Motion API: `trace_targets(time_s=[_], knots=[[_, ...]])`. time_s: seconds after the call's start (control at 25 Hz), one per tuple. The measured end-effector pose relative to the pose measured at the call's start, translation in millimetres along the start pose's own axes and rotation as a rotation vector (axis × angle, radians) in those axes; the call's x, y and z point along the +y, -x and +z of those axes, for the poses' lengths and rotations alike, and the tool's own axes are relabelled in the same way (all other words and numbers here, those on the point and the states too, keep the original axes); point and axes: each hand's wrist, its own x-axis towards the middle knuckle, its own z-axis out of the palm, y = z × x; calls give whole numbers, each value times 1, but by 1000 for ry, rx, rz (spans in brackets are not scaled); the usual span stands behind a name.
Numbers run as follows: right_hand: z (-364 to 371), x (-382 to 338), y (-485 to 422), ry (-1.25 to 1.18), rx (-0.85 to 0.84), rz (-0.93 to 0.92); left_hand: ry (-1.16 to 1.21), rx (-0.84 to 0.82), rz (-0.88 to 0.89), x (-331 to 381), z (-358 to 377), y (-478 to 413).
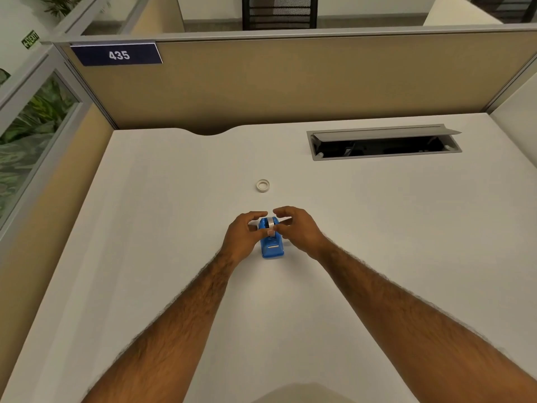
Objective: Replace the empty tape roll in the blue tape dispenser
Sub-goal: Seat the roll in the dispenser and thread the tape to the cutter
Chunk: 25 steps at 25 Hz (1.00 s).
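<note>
Both hands cupped round the blue tape dispenser [271, 241] mid-desk [174, 228]: left hand [242, 238] pinching its near-left side, right hand [296, 229] curled loosely at the roll [270, 223] seated on top, actual contact hard to tell. Dispenser's long axis pointing straight back toward the body. Spare ring [263, 185] lying flat further out, well apart, slightly nearer the left hand. Probably the spent core, so mostly seating left.

Blue tape dispenser [271, 246], white desk [377, 228]

You can read "435" in white on the dark blue rectangular plate [116, 54] fixed to the tan partition panel [290, 80]; the green wall sign [30, 39] at far left reads "EXIT".
</note>
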Motion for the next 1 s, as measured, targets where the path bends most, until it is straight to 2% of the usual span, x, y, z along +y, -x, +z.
trace_targets(time_s=[0.16, 0.4, 0.6, 1.0], knots=[[8, 1, -2, -71, 63, 39, -8, 23, 31, -1, 2, 1], [16, -3, -13, 31, 157, 33, -22, 5, 30, -1, 3, -2], [15, -10, -24, 50, 167, 70, -30, 15, 18, -3, 6, -3], [15, -3, -12, -84, 155, 76, -63, -8, 19, -4, 6, -8]])
